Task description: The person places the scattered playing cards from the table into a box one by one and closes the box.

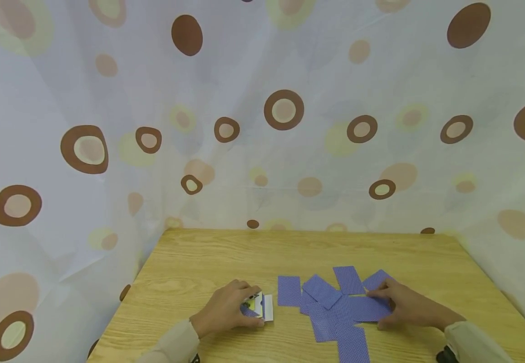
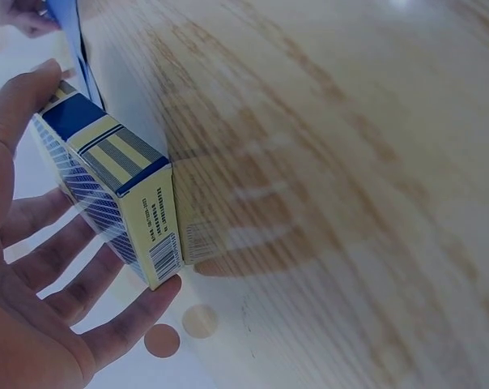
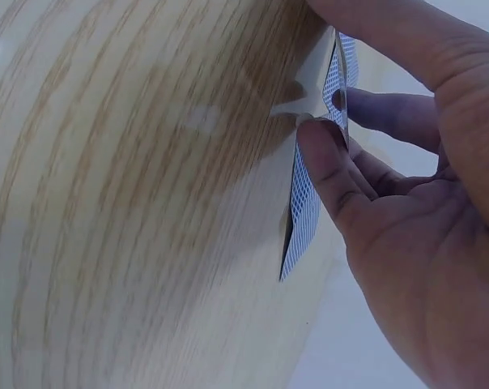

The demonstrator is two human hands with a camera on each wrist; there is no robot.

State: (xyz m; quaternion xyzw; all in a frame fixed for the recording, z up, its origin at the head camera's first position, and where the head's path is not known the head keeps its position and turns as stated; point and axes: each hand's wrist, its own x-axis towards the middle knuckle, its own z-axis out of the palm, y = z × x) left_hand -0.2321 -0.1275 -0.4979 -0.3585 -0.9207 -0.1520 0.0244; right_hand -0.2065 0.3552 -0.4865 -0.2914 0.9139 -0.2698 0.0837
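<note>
In the head view, my left hand (image 1: 229,308) grips a card box (image 1: 257,306) at the left of the spread, its open flap facing right. The left wrist view shows the box (image 2: 107,182) on its narrow side on the table, thumb on top and fingers along its face. Blue patterned playing cards (image 1: 330,307) lie face down, loosely overlapping, in the middle. At the right end of the spread my right hand (image 1: 407,305) holds a playing card (image 1: 367,308) by its edges, between thumb and fingers. Another card (image 1: 377,279) lies just beyond those fingers.
The wooden table (image 1: 208,257) carries the box and the cards. A white curtain (image 1: 307,161) with brown circles hangs behind it and along both sides. One card (image 1: 353,345) reaches toward the near side of the table.
</note>
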